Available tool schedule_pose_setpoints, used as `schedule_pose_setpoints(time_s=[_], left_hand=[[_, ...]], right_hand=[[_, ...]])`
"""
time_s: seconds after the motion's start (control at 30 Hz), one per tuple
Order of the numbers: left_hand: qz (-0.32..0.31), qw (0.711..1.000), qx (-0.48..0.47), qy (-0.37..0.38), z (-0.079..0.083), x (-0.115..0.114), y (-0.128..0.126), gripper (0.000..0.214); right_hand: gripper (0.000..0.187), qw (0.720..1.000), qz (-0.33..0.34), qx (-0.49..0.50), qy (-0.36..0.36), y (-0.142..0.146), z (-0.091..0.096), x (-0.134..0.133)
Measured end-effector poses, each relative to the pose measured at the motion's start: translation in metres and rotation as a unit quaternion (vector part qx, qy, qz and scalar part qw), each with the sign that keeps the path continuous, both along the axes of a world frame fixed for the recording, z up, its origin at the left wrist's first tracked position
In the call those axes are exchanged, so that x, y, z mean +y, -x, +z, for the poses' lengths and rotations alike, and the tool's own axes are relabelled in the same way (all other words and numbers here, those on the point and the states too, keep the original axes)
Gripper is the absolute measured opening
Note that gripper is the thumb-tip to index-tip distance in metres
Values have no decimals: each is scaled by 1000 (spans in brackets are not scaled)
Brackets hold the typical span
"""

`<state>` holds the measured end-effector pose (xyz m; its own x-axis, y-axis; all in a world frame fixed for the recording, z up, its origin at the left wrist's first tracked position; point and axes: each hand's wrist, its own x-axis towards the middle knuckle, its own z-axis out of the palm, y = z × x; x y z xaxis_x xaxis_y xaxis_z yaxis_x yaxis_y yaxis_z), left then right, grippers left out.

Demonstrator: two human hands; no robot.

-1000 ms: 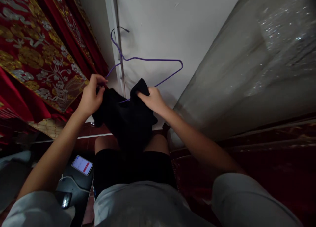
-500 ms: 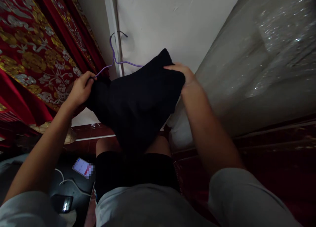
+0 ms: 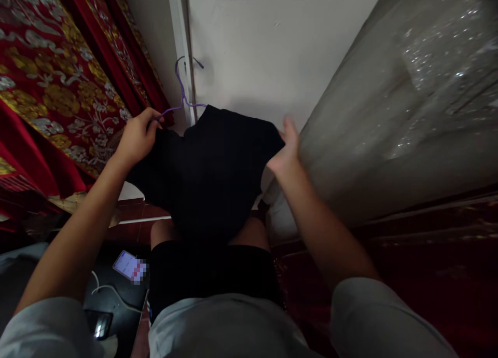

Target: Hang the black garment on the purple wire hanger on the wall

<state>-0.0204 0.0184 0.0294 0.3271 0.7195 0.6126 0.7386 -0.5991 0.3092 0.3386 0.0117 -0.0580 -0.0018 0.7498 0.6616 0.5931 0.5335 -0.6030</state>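
Observation:
A black shirt [image 3: 221, 166] hangs in front of me on a purple wire hanger [image 3: 182, 85]. The hanger's hook is over the edge of a pale door or panel [image 3: 189, 31], and its right arm disappears into the cloth. At the shirt's left shoulder, my left hand [image 3: 138, 135] is closed, pinching the hanger wire together with the fabric. My right hand [image 3: 287, 148] is at the shirt's right end, palm against the cloth, with a finger or thumb stretched upward; its other fingers are partly hidden and slightly blurred.
Red curtains [image 3: 58, 83] with gold and silver flowers hang on the left. A large plastic-wrapped object [image 3: 373, 119] stands on the right. At lower left, a lit phone [image 3: 126, 264], a white cable [image 3: 116, 293] and a dark shiny device [image 3: 101, 324] lie on a black surface.
The shirt's right side has dropped and spread over the hanger. My right hand has lost its grip on the fabric and moved lower. My left hand has shifted slightly right, still gripping.

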Motion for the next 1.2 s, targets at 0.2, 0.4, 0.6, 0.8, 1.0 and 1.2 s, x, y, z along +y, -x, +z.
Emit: schedule_pose_setpoints(time_s=[0.2, 0.4, 0.6, 0.8, 1.0, 1.2], left_hand=[[48, 997, -54, 25, 1, 14, -5, 13], [40, 987, -155, 32, 8, 30, 2, 8], [-136, 972, -158, 106, 11, -12, 0, 20], [-257, 942, -66, 207, 15, -54, -30, 43], [-299, 908, -71, 284, 13, -78, -48, 26], [-212, 888, -362, 190, 7, -70, 9, 47]], right_hand=[[78, 993, 36, 112, -4, 17, 39, 5], [76, 960, 198, 183, 76, 65, 68, -46], [62, 945, 302, 5, 127, 63, 31, -43], [114, 977, 90, -192, 8, 95, -30, -8], [85, 960, 147, -216, -99, 111, -35, 2], [89, 979, 60, -176, -77, 50, -10, -3]])
